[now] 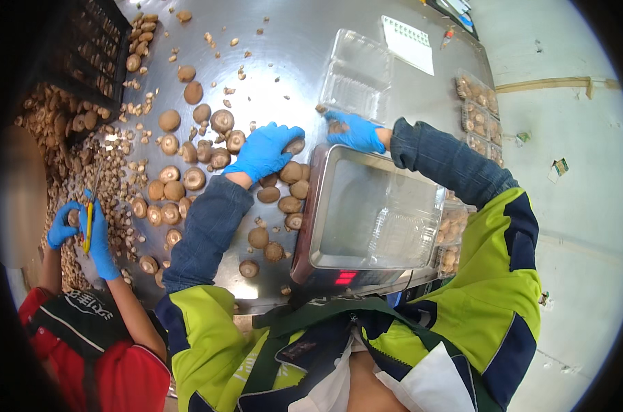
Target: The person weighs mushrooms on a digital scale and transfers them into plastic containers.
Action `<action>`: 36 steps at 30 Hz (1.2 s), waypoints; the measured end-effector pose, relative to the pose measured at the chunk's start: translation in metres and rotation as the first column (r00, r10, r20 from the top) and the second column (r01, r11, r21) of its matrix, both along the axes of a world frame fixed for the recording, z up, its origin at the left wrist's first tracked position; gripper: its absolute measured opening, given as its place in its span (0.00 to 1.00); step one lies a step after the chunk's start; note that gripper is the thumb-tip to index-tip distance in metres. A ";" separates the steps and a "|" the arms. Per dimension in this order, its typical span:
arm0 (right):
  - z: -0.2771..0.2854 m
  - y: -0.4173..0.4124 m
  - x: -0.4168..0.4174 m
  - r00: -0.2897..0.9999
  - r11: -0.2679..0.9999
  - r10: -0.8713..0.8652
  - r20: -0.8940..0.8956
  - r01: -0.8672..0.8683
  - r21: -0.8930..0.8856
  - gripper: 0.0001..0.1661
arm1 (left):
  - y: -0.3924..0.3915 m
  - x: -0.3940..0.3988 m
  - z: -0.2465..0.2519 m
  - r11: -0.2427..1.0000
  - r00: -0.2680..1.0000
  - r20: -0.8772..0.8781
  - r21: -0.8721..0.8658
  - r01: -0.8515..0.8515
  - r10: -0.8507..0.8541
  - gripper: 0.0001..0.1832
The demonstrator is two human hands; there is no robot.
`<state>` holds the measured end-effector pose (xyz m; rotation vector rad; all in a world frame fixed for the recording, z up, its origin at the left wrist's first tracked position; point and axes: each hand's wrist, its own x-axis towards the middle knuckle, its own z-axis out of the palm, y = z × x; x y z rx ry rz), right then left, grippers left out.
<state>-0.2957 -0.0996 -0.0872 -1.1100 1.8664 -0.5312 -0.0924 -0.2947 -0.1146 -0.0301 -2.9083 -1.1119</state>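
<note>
My left hand (267,150), in a blue glove, has its fingers around a brown mushroom (295,146) just left of the weighing scale. A loose group of mushrooms (290,204) lies below it along the scale's left side. Gloved in blue too, my right hand (357,133) holds another mushroom (336,127) above the scale's far edge. The scale's steel pan (342,206) carries an open clear plastic clamshell box (401,232). Behind my right hand, another open clamshell box (360,72) lies on the steel table (285,31).
Mushrooms (193,178) and cut stems (110,154) cover the table's left side near a black crate (92,51). A co-worker's gloved hands (97,232) hold yellow-handled scissors (88,226) and a mushroom. Filled boxes (479,113) line the right edge; a printed sheet (407,44) lies beyond.
</note>
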 end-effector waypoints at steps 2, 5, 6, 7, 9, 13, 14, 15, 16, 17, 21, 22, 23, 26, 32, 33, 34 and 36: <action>-0.023 -0.014 0.005 0.985 0.993 -0.113 -0.133 0.106 -0.058 0.33 | -0.007 0.016 0.011 0.999 0.998 0.065 -0.054 0.003 0.000 0.21; 0.006 -0.069 0.038 0.999 0.976 -0.038 -0.036 0.045 0.212 0.35 | -0.016 0.050 0.028 0.989 0.985 0.171 -0.147 0.001 0.025 0.19; 0.008 -0.081 0.048 0.999 0.974 0.030 0.045 -0.039 0.221 0.32 | -0.018 0.063 0.032 0.988 0.977 0.212 -0.153 -0.001 0.034 0.19; 0.010 -0.095 0.059 0.987 0.967 0.098 0.125 -0.124 0.223 0.30 | -0.017 0.071 0.042 0.989 0.945 0.321 -0.149 -0.019 0.066 0.18; 0.016 -0.116 0.085 0.904 0.890 0.415 -0.107 -0.378 0.256 0.28 | -0.013 0.092 0.064 0.969 0.917 0.378 -0.245 -0.031 0.125 0.19; 0.045 -0.123 0.108 0.806 0.780 0.579 -0.127 -0.502 0.374 0.35 | 0.028 0.140 0.080 0.927 0.968 0.055 -0.306 -0.215 0.243 0.35; 0.044 -0.113 0.113 0.783 0.743 0.613 -0.109 -0.524 0.416 0.38 | 0.052 0.147 0.075 0.919 0.958 0.079 -0.312 -0.240 0.277 0.38; 0.044 -0.105 0.120 0.761 0.707 0.642 -0.095 -0.540 0.456 0.41 | 0.073 0.150 0.069 0.910 0.947 0.098 -0.321 -0.263 0.307 0.41; 0.045 -0.099 0.132 0.769 0.711 0.627 -0.122 -0.501 0.493 0.52 | 0.094 0.151 0.053 0.899 0.950 0.059 -0.345 -0.271 0.308 0.42; 0.043 -0.096 0.144 0.768 0.737 0.606 -0.204 -0.448 0.506 0.55 | 0.115 0.151 0.031 0.884 0.949 0.018 -0.369 -0.287 0.315 0.42; -0.020 -0.072 0.158 0.837 0.900 0.362 -0.410 -0.198 0.389 0.66 | 0.132 0.146 -0.006 0.891 0.945 -0.029 -0.324 -0.318 0.326 0.41; -0.047 -0.069 0.147 0.900 0.936 0.264 -0.346 -0.151 0.319 0.67 | 0.129 0.147 -0.003 0.907 0.947 -0.050 -0.278 -0.317 0.316 0.33; -0.035 -0.077 0.159 0.864 0.925 0.305 -0.401 -0.170 0.340 0.64 | 0.123 0.156 -0.004 0.888 0.937 -0.063 -0.304 -0.345 0.343 0.31; 0.010 -0.095 0.193 0.907 0.965 0.216 -0.362 -0.143 0.220 0.58 | 0.101 0.171 -0.008 0.798 0.872 -0.200 -0.352 -0.489 0.446 0.23; 0.014 -0.112 0.221 0.975 0.984 0.146 -0.168 -0.160 -0.073 0.63 | 0.065 0.223 0.018 0.724 0.679 -0.334 0.013 -0.690 0.654 0.24; 0.015 -0.111 0.225 0.984 0.987 0.125 -0.125 -0.136 -0.084 0.64 | 0.058 0.236 0.021 0.687 0.632 -0.304 0.122 -0.716 0.712 0.23; 0.023 -0.106 0.222 0.990 0.987 0.111 -0.092 -0.120 -0.106 0.64 | 0.053 0.246 0.024 0.659 0.597 -0.304 0.173 -0.732 0.743 0.24; 0.018 -0.098 0.210 1.000 0.984 0.010 -0.012 -0.012 -0.176 0.63 | 0.042 0.262 0.032 0.605 0.530 -0.303 0.276 -0.747 0.792 0.24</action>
